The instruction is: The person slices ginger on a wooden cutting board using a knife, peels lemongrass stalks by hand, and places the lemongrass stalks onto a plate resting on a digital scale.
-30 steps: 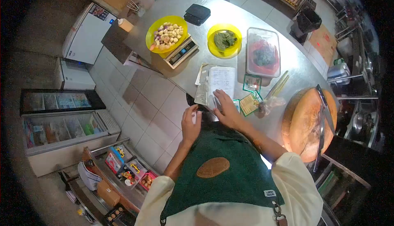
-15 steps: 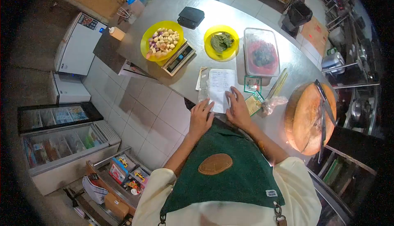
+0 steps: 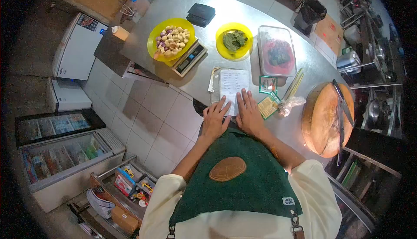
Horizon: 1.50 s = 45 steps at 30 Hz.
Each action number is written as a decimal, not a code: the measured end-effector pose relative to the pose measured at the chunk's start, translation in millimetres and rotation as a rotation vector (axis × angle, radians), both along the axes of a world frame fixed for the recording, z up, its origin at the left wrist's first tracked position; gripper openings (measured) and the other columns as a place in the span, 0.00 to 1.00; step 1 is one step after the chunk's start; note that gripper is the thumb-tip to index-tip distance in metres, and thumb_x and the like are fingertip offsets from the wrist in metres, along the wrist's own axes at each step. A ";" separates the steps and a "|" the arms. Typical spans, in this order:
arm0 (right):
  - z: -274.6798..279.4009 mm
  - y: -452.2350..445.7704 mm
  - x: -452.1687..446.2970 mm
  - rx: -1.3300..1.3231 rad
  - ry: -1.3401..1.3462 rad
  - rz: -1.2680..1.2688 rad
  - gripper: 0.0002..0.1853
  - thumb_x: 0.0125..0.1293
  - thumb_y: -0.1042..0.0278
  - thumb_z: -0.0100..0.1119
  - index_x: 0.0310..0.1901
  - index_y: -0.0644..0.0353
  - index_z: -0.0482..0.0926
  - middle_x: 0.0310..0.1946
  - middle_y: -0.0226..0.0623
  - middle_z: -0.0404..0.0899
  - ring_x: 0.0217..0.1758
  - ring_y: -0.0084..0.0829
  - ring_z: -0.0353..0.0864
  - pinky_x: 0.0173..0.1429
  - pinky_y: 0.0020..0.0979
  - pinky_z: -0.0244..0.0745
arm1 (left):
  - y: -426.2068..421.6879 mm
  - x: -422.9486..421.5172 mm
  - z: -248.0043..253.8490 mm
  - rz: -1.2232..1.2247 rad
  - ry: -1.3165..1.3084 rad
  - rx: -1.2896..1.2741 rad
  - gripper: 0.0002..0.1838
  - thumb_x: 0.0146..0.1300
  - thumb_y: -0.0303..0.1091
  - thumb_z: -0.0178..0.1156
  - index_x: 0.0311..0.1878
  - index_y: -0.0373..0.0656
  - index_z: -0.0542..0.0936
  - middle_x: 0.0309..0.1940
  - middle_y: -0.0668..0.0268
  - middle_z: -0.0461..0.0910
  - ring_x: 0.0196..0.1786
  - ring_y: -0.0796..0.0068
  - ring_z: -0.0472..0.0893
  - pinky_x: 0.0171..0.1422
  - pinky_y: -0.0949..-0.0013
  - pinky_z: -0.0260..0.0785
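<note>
A small notebook [image 3: 233, 80] with handwritten lines lies on the steel table in front of me. My left hand [image 3: 215, 119] rests flat over its lower left corner, fingers stretched out. On its lower right part lies my right hand [image 3: 249, 112], also flat with the fingers extended. Just right of that hand are a yellow-green seasoning packet [image 3: 269, 105], a green-and-white packet [image 3: 268, 84] and a knotted clear plastic bag [image 3: 290, 105]. Several pale green stalks [image 3: 295, 82] lie behind the bag.
A yellow plate [image 3: 152, 43] of peeled garlic and shallots sits on a scale [image 3: 190, 59]. Another yellow plate [image 3: 246, 50] holds green leaves. Nearby are a lidded plastic container [image 3: 276, 39], a black case [image 3: 201, 14] and a round chopping board [image 3: 319, 121] carrying knives [image 3: 342, 113].
My right hand has flattened onto the notebook, its fingers straighter than before. My left hand has shifted slightly and lies flatter. The view has moved a little.
</note>
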State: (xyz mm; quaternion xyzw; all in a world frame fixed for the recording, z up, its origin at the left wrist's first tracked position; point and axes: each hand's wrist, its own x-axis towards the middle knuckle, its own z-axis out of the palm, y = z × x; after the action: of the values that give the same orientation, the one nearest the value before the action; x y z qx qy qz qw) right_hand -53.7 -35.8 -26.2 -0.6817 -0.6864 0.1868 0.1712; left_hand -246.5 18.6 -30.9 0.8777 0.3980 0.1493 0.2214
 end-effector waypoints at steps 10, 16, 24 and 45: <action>-7.0 0.0 -0.9 0.007 -0.035 0.014 0.46 0.62 0.70 0.61 0.81 0.67 0.53 0.83 0.61 0.49 0.85 0.66 0.48 0.85 0.58 0.52 | 2.0 0.1 -5.1 0.007 -0.005 0.013 0.33 0.68 0.42 0.65 0.76 0.51 0.73 0.80 0.63 0.66 0.70 0.59 0.71 0.72 0.50 0.59; -14.8 -0.8 0.9 0.046 -0.056 0.005 0.51 0.58 0.68 0.64 0.83 0.64 0.50 0.85 0.57 0.46 0.86 0.62 0.47 0.82 0.57 0.56 | 1.5 1.9 -5.9 0.017 0.026 -0.011 0.33 0.69 0.41 0.65 0.77 0.52 0.73 0.80 0.64 0.66 0.70 0.59 0.70 0.72 0.50 0.59; 30.1 9.6 71.6 0.133 0.284 -0.302 0.17 0.65 0.70 0.62 0.55 0.62 0.81 0.51 0.50 0.84 0.57 0.51 0.82 0.64 0.46 0.76 | -0.1 2.5 -5.9 0.037 0.023 -0.017 0.31 0.70 0.40 0.64 0.76 0.52 0.74 0.80 0.66 0.66 0.71 0.59 0.70 0.72 0.49 0.58; -17.3 5.7 268.0 -0.464 0.046 -0.756 0.28 0.61 0.42 0.69 0.40 0.67 0.89 0.30 0.50 0.90 0.36 0.41 0.92 0.47 0.45 0.85 | -5.3 6.7 -10.7 0.051 0.008 -0.005 0.29 0.71 0.39 0.62 0.76 0.53 0.75 0.81 0.65 0.66 0.71 0.55 0.69 0.76 0.47 0.54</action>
State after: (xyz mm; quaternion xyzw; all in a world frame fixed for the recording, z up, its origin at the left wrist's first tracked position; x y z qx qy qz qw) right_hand 214.3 -30.2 -43.5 -0.9008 -0.3249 0.2753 0.0851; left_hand -239.8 13.3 -41.6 0.8672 0.4216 0.1502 0.2182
